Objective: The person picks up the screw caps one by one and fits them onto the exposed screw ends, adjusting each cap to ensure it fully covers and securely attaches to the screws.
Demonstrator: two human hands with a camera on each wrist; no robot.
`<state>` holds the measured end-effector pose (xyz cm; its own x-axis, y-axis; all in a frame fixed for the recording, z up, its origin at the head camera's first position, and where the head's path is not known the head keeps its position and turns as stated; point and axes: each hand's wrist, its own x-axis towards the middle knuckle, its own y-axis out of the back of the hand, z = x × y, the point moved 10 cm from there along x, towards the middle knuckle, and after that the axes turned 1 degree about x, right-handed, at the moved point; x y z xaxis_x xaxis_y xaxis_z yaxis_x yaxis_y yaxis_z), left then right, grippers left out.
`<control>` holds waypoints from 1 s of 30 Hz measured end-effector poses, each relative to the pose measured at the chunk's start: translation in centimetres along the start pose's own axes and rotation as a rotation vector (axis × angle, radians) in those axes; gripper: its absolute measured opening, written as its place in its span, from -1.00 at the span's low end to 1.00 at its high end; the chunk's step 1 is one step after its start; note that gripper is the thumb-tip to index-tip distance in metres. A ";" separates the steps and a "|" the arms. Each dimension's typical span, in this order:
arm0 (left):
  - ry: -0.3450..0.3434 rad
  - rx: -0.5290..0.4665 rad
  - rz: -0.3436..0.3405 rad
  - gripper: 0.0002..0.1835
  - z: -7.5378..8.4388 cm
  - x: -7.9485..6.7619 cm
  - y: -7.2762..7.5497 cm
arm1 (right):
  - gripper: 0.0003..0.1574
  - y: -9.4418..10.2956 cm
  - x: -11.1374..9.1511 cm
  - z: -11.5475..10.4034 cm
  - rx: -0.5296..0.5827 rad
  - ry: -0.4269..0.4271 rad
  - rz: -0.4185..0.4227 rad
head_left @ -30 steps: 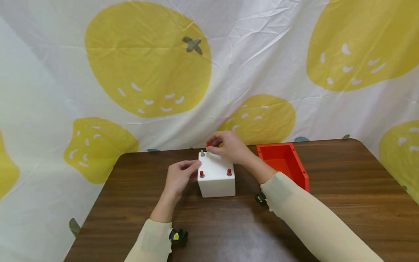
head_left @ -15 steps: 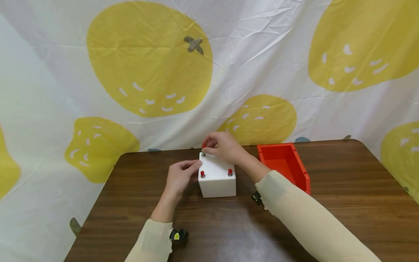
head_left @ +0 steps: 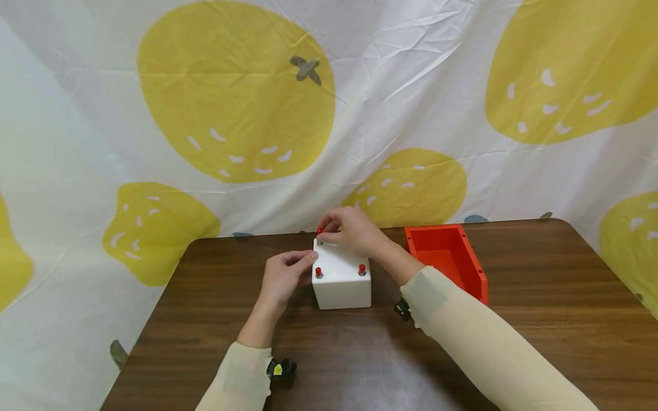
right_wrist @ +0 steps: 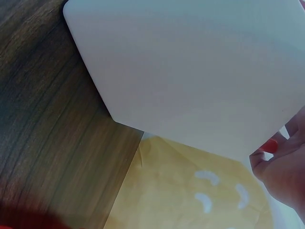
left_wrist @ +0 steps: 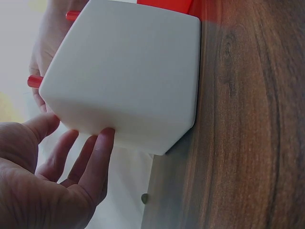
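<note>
A white box stands on the table with metal posts at the corners of its top. Red caps sit on the front-left post and the front-right post. At the back-left corner my right hand pinches another red cap over the post there. My left hand steadies the box from the left. In the left wrist view its fingertips press the side, fingers nearly straight, and the thumb touches the top edge. The back-right corner is hidden by my right hand in the head view.
Right of the box lies an open red bin, partly behind my right forearm. The brown wooden table reaches back to a white curtain printed with yellow fruit.
My right hand has moved slightly left with the red cap, from beside the back-left post to on top of it, and then a little lower. The left hand keeps its place.
</note>
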<state>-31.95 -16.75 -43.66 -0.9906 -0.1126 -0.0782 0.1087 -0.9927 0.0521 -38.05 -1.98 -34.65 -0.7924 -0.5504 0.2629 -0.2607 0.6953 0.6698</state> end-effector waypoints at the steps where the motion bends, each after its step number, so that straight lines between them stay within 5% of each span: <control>1: 0.000 -0.001 0.001 -0.67 0.0 0.0 0.0 | -0.84 0.0 0.0 0.0 -0.001 0.001 -0.001; 30: 0.008 0.008 0.002 -0.66 -0.1 0.0 0.0 | -0.82 -0.8 0.0 0.7 -0.078 -0.063 -0.070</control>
<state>-31.95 -16.76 -43.71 -0.9896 -0.1153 -0.0858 0.1104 -0.9921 0.0600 -38.18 -2.24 -35.70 -0.8077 -0.5644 0.1706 -0.2753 0.6169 0.7373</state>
